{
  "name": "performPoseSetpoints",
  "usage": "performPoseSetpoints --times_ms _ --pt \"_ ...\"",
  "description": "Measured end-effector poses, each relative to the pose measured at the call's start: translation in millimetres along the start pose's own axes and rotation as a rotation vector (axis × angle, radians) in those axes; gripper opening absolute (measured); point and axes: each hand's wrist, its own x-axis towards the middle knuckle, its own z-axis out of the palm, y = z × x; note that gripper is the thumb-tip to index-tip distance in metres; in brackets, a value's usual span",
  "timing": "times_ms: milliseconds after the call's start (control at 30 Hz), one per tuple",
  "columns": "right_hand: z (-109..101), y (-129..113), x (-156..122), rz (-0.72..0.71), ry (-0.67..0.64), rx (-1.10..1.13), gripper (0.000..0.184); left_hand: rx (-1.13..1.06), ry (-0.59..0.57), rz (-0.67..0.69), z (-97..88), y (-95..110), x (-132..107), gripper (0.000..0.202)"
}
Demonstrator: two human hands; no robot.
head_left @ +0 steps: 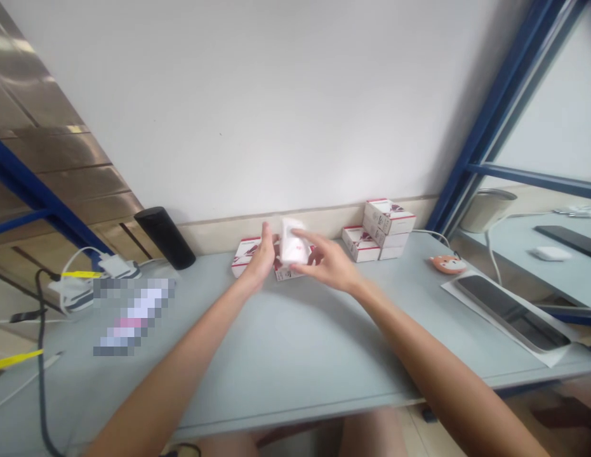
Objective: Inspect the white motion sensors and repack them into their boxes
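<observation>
Between my two hands, at the far side of the desk, is a small white packet (293, 246) with faint red print, somewhat blurred. My right hand (332, 261) grips it from the right, thumb low and index finger near its top. My left hand (261, 261) is turned on edge at the packet's left, thumb pointing up and fingers stretched out; whether it touches the packet I cannot tell. Just behind and below the hands are a white-and-red box (244, 249) and another white-and-red box (286, 274), partly covered by the packet and hands.
Several similar boxes (390, 219) are stacked by the wall on the right. An orange-and-white animal-shaped item (448, 264) and a dark phone-like slab (509, 311) lie further right. On the left stand a black cylinder (166, 238) and white chargers with cables (117, 265). The desk's front edge (295, 416) is near me.
</observation>
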Motion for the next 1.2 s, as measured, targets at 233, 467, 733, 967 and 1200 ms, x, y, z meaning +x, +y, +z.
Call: performPoseSetpoints --times_ms 233,467,733,967,1200 --pt "-46 28 4 0.384 0.136 -0.377 0.071 0.553 -0.057 0.335 -3.2 -30 -14 0.064" --pt "-40 35 -1 0.488 -0.197 -0.374 0.07 0.875 -0.102 0.51 -21.0 -45 -48 0.057" --pt "-26 27 -7 0.503 -0.186 -0.37 0.064 0.824 -0.261 0.627 -32.8 -46 -60 0.068" --pt "-4 26 -3 0.405 0.033 -0.217 0.054 0.754 -0.103 0.776 -32.7 -49 -60 0.06" --pt "5 25 0 0.18 0.144 0.075 0.047 0.632 0.101 0.728 -31.4 -53 -58 0.058"
